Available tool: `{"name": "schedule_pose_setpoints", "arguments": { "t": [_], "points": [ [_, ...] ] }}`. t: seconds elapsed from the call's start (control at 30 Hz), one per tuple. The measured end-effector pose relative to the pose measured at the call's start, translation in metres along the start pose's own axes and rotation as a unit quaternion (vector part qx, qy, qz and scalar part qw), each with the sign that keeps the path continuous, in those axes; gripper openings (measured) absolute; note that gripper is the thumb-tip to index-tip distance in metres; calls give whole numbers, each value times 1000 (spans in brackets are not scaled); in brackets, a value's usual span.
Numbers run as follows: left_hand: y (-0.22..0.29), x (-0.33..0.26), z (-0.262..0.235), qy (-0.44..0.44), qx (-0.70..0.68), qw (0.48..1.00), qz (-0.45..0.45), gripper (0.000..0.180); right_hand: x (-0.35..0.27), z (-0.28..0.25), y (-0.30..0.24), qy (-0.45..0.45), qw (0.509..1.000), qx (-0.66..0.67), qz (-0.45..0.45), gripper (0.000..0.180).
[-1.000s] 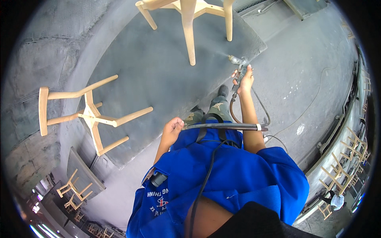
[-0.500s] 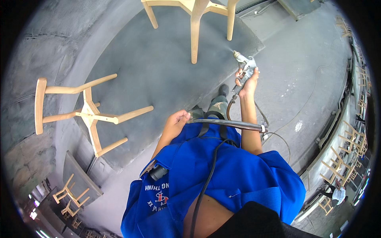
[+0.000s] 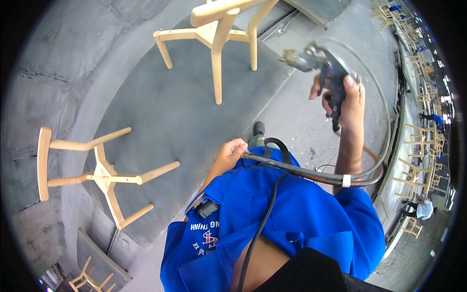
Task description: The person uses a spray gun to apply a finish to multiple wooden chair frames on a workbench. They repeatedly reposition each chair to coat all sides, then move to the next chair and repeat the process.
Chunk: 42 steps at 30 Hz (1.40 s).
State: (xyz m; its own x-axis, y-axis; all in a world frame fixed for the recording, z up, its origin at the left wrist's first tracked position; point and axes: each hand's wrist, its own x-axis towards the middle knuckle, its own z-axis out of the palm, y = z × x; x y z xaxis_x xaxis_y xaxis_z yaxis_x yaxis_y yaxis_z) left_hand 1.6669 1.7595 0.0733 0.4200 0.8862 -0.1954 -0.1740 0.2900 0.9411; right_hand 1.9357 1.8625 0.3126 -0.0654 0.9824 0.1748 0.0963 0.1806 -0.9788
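Note:
My right hand (image 3: 349, 104) is wrapped round the grip of a metal spray gun (image 3: 327, 68), raised at the upper right and slightly blurred. Its brass-coloured nozzle points left toward a pale wooden chair frame (image 3: 220, 39) at the top, apart from it. Hoses loop down from the gun past my right forearm. In front of my waist, my left hand (image 3: 230, 154) is closed round the end of a dark hose bundle (image 3: 292, 168), which a pale band ties near my right arm. A second wooden chair frame (image 3: 108, 177) stands at the left, touched by neither hand.
Both frames rest on a dark grey platform (image 3: 160, 102) with a curved edge against a grey wall (image 3: 73, 44). More chair frames stand at the lower left (image 3: 90, 278) and along the right (image 3: 416, 170), where other people (image 3: 422, 210) are about. A hose lies on the floor.
My right hand has raised the spray gun up and to the right, nearer the camera. The mist at its nozzle no longer shows. The view has shifted, so both chair frames sit lower.

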Motion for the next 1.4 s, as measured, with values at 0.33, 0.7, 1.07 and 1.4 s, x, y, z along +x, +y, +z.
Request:
{"name": "schedule_pose_setpoints", "arguments": {
  "t": [0.33, 0.7, 1.07, 1.4],
  "points": [
    [34, -1, 25, 100, -10, 994, 32, 28, 106, -25, -103, 120, 954, -272, -38, 27],
    [51, 26, 30, 125, 133, 983, 16, 21, 120, -157, -51, 212, 912, -330, -121, 37],
    [216, 158, -47, 451, 109, 781, 419, 48, -50, -100, 108, 58, 985, 31, 160, 39],
    [202, 125, -47, 556, 105, 731, 380, 32, 15, -139, 88, 210, 975, 48, -45, 25]
  ]
}}
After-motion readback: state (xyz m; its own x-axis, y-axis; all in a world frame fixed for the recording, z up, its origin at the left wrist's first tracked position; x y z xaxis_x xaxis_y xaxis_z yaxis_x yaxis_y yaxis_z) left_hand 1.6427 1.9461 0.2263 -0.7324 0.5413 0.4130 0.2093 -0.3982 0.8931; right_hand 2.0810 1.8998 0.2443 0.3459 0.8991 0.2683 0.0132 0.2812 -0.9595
